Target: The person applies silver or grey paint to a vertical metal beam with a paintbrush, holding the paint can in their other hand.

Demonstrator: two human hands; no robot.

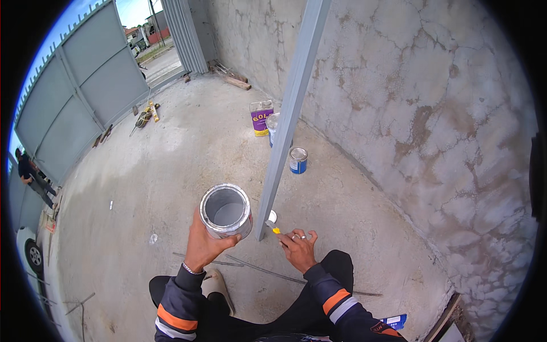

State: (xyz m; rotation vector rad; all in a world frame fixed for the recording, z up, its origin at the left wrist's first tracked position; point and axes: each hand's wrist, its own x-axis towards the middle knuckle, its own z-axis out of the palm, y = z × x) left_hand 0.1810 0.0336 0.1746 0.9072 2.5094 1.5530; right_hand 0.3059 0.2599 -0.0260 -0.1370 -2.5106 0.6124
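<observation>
My left hand (pixel 206 244) is wrapped round an open metal paint can (pixel 245 226), tilted a little so that the grey paint (pixel 227 212) inside shows. In my right hand (pixel 298 249) is a small paintbrush (pixel 277 230) with yellow near its head, gripped between thumb and fingers. The brush's tip is close to the lower end of a grey metal post (pixel 289 114) that leans up to the right; whether they touch, I cannot tell. Partly behind the post, a small round white thing (pixel 273 216) lies on the concrete.
Against the cracked wall side stand a blue can (pixel 298 161), a larger can (pixel 272 122) partly behind the post, and a purple-and-yellow tin (pixel 260 117). Thin metal rods (pixel 268 270) lie by my feet. A person (pixel 33 176) stands far left beside the grey gate (pixel 62 97).
</observation>
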